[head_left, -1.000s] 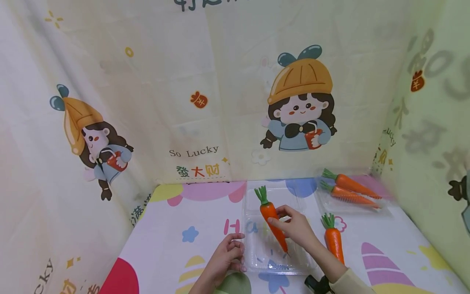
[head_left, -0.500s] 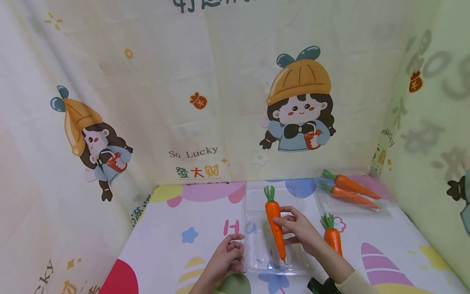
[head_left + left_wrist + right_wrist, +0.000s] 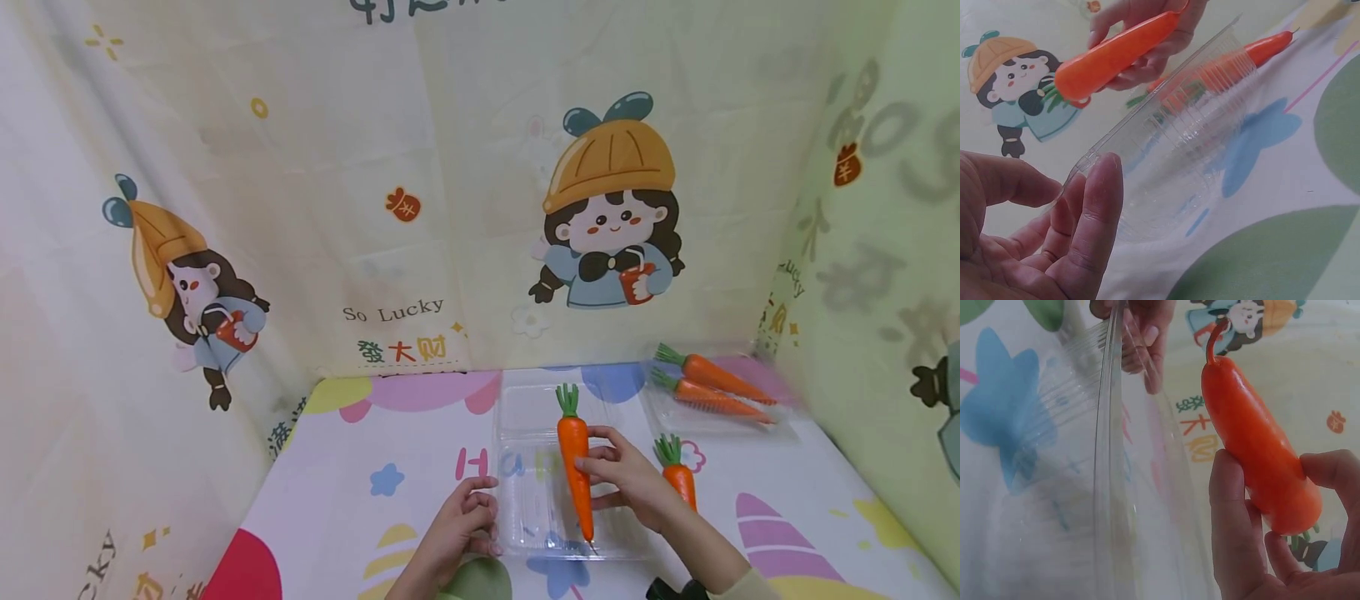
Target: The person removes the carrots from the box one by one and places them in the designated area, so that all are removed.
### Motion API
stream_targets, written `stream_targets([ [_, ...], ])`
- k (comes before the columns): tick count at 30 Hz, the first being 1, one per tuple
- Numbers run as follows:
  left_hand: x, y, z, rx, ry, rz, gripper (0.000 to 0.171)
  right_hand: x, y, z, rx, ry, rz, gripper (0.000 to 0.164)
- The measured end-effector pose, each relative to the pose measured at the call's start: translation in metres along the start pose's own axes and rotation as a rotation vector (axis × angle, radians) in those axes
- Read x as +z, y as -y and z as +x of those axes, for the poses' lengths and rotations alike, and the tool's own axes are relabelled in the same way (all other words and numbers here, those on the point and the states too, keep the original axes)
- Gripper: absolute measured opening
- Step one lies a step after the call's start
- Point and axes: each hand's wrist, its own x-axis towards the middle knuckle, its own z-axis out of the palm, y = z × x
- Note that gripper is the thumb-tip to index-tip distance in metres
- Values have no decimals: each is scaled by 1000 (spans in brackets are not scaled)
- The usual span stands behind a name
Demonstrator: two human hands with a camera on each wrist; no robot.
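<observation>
An orange carrot (image 3: 573,458) with a green top is held by my right hand (image 3: 630,479) above a clear plastic container (image 3: 521,525). Its leafy end points away from me, its thin tip towards me. In the right wrist view, thumb and fingers lie on either side of the carrot (image 3: 1254,437), which is apart from the container's rim (image 3: 1107,456). My left hand (image 3: 465,521) is at the container's left side. The left wrist view shows its thumb and finger pinching the rim (image 3: 1100,144). The container's hinged lid (image 3: 517,404) lies back, away from me.
Another carrot (image 3: 678,482) lies on the patterned table cover right of the container, partly behind my right forearm. Two more carrots (image 3: 723,379) lie in a second clear container (image 3: 667,421) at the back right. Printed cloth walls (image 3: 480,208) stand around the table.
My right hand has moved the carrot a little to the right and towards me, turning it more upright in the head view. My left hand has stayed at the container.
</observation>
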Motion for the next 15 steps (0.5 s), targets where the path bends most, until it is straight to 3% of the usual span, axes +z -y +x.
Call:
stream_targets([
  [15,-1,-1,1,-5,-2,9,52,-23,1,-17,17,-17,-9,76],
])
